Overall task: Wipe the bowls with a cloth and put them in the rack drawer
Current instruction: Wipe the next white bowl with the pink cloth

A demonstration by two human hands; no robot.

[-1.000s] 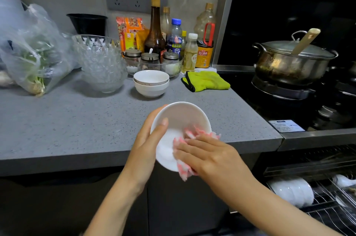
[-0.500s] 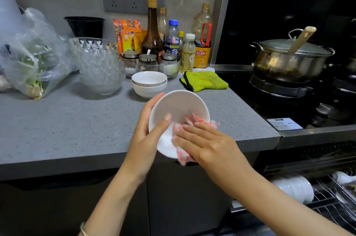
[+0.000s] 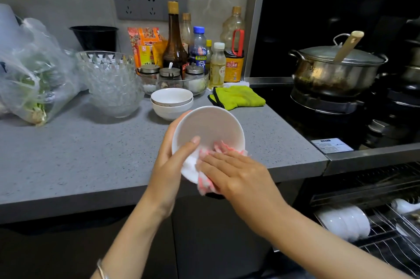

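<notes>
My left hand [image 3: 170,162] grips a white bowl [image 3: 209,128] by its rim, thumb inside, tilted toward me above the counter's front edge. My right hand [image 3: 234,171] presses a pink and white cloth [image 3: 206,184] against the bowl's lower rim, fingers folded over the cloth. Two more white bowls [image 3: 172,102] are stacked on the grey counter [image 3: 91,153] just behind. At the lower right the rack drawer [image 3: 386,247] stands pulled out, with several white bowls [image 3: 345,221] on edge in its wire rack.
A stack of cut-glass bowls [image 3: 111,87], a plastic bag of greens [image 3: 29,78], sauce bottles [image 3: 175,39] and spice jars [image 3: 170,74] line the back of the counter. A green cloth [image 3: 236,97] lies near the stove. A lidded steel pot [image 3: 334,69] sits on the hob.
The bowl and both hands have risen slightly and moved back over the counter edge. The right hand has rubbed the cloth along the lower rim.
</notes>
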